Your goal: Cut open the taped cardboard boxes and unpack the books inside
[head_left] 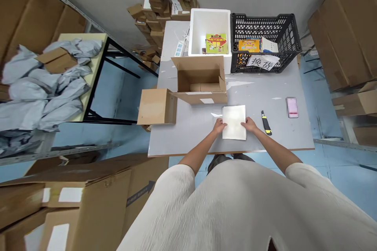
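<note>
A flat white rectangular packet lies on the table near its front edge; whether it is paper, a book or a wrapped item I cannot tell. My left hand grips its left edge, thumb on top. On the opposite edge, my right hand holds it the same way. Just beyond the packet stands an open cardboard box with its flaps spread. To the right of my right hand lies a black and yellow utility knife.
A white foam box and a black crate with books stand at the back of the grey table. A phone lies at right. A closed carton sits at the left edge. Grey parcels cover a side table.
</note>
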`<act>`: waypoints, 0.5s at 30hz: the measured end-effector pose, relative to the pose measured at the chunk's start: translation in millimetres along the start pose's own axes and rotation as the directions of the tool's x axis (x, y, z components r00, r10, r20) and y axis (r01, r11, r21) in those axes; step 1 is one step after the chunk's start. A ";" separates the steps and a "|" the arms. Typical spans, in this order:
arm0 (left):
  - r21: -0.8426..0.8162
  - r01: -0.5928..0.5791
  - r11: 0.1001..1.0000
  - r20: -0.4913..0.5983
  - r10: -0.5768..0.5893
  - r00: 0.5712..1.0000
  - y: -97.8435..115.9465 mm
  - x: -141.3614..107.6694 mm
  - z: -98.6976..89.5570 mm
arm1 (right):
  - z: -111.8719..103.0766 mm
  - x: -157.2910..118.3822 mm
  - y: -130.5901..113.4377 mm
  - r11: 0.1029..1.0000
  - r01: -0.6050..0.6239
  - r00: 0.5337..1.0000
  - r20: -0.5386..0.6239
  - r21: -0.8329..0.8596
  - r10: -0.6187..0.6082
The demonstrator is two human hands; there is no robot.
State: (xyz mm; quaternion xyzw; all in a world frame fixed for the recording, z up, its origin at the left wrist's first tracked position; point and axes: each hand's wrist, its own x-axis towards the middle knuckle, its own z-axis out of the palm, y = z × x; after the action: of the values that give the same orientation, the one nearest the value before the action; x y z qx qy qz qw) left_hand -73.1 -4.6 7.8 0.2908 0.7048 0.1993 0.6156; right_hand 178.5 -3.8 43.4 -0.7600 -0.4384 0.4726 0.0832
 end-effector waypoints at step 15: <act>-0.043 -0.341 0.939 -0.053 0.339 0.939 25.2 -40.5 -28.6 | 42.0 -56.3 -76.0 0.883 0.377 0.899 0.122 0.279 -0.422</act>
State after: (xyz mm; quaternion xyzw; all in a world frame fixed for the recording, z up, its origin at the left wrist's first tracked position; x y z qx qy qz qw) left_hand -94.2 -10.0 59.0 0.3877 0.6522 0.3271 0.5634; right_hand 91.2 -12.1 98.3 -0.5909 -0.5288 0.5626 0.2338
